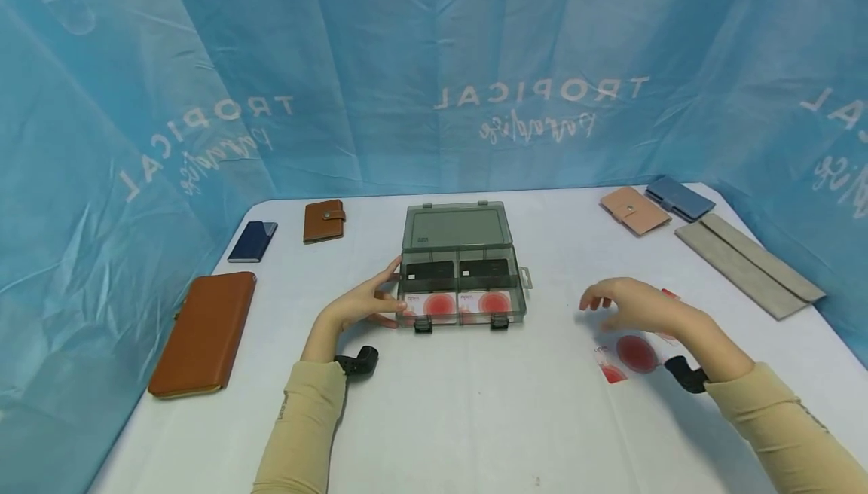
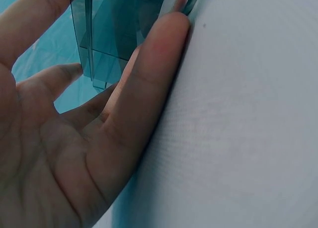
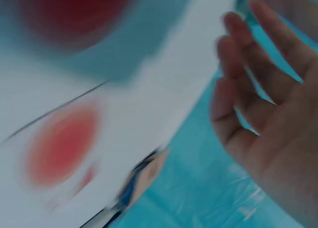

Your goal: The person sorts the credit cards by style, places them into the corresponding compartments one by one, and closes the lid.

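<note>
A translucent grey-green divided box stands with its lid up in the middle of the table. Two black items lie in its back compartments. White-and-red cards fill the front ones. My left hand rests against the box's left side, fingers spread and fairly straight in the left wrist view. Off to the right of the box, my right hand hovers above the table with loosely bent fingers and nothing in them. Beneath it lie white cards with red circles, partly hidden by the hand and wrist.
At left are a brown notebook, a navy card holder and a small brown wallet. At back right lie a tan wallet, a blue wallet and a long grey-beige pouch. Blue curtains surround the white table.
</note>
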Motion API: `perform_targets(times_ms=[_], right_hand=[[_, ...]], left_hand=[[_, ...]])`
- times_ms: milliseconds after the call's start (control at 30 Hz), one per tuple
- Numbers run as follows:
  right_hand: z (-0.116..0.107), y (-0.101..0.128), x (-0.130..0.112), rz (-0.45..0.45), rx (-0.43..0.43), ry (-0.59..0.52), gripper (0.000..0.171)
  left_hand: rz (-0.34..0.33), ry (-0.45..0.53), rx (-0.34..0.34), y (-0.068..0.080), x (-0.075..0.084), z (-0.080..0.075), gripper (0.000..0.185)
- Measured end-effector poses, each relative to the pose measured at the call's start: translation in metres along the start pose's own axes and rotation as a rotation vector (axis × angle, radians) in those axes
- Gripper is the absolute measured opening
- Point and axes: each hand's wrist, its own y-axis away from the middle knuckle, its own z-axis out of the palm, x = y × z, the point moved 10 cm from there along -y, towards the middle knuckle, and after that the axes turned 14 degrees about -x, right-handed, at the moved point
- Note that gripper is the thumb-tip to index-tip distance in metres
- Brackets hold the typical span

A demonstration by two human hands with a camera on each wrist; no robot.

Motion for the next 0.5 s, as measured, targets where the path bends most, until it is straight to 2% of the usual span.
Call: perform_targets(times_ms=[100,233,367,500], right_hand=[[0.019,0.017,0.024,0.072,-0.067,0.030,0.047],[0.032,0.032,0.040,0.125,-0.060,0.152,0.065],[0.034,0.035,0.044,0.121,-0.029,0.177,0.063],[0.032,0.029,0.043,0.100,-0.042,0.168,0.059]], left_hand=[[0.009,0.001,-0.004,0.001,0.000,0.000,0.096],[0.020,-0.013,-0.012,0.000,0.000,0.000,0.096],[0.017,-0.019,-0.009,-0.001,0.000,0.000,0.096],[0.017,-0.016,-0.006,-0.002,0.001,0.000,0.096]])
